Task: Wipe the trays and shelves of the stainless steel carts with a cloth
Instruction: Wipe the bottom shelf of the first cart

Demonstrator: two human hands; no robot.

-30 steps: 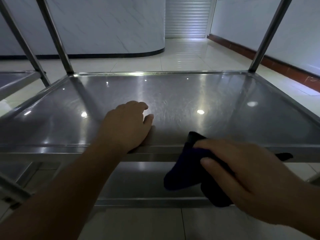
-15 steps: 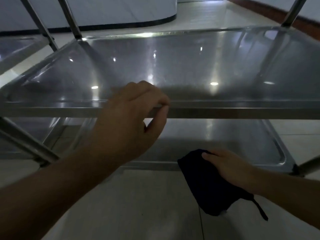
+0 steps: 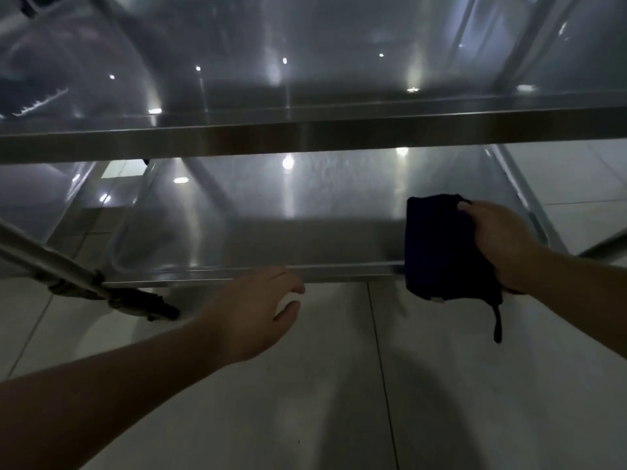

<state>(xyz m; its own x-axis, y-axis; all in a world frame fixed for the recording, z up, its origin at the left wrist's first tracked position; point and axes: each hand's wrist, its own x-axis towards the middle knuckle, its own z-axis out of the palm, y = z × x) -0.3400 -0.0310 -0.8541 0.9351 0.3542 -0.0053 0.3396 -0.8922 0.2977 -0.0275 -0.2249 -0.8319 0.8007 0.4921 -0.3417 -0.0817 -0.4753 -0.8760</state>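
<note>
- Cart: a stainless steel cart is seen from above and in front. Its upper shelf (image 3: 305, 79) fills the top of the head view, and the shelf's front rim crosses the frame from 9 o'clock to 3 o'clock.
- Lower tray (image 3: 305, 215): sits below the upper shelf, at centre frame. Its surface carries bright reflected light spots. Its front rim runs just above the left hand and passes under the cloth.
- Cloth (image 3: 437, 245): dark and folded, at 3 o'clock from frame centre. It lies over the right end of the lower tray's front rim, with its far part on the tray surface and its near part hanging over the floor. A thin dark strap dangles from its lower right corner.
- Right hand (image 3: 502, 239): grips the cloth along its right edge. The thumb rests on top near the far corner; the remaining fingers are hidden behind the hand and cloth, so their position cannot be told.
- Left hand (image 3: 258, 307): at 6 o'clock from the tray centre, just in front of the lower tray's front rim. The fingers are loosely curled and hold nothing. Contact with the rim cannot be told.
- Cart leg (image 3: 51, 266): a slanted metal tube at 8 o'clock, ending in a dark fitting near the floor.
- Floor (image 3: 339, 401): pale tiles with dark grout lines fill the lower frame, with both forearms above them.
</note>
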